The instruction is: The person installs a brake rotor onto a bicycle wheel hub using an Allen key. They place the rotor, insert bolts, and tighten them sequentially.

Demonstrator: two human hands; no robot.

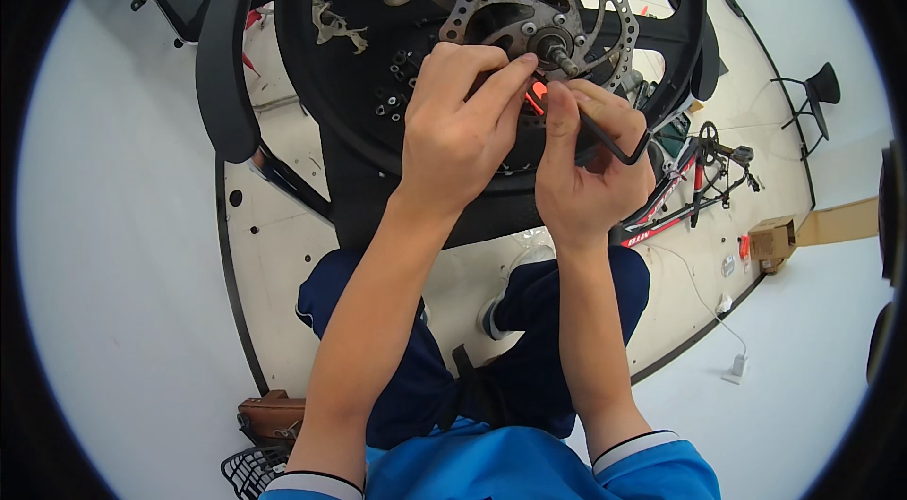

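Blue sleeves with white cuffs lead up to both hands at a bicycle wheel [312, 75]. Left hand [453, 127] pinches its fingertips on a small part just under the axle [559, 51], beside the perforated silver brake disc [539, 8]. Right hand [590, 164] is clenched on a black L-shaped hex key [614, 143], its bend jutting out to the right; a small red-orange piece [537, 94] shows between the two hands. Farther right on the floor, a red bicycle frame [675, 198] lies near a small brown cardboard box [772, 240] with an orange tag beside it.
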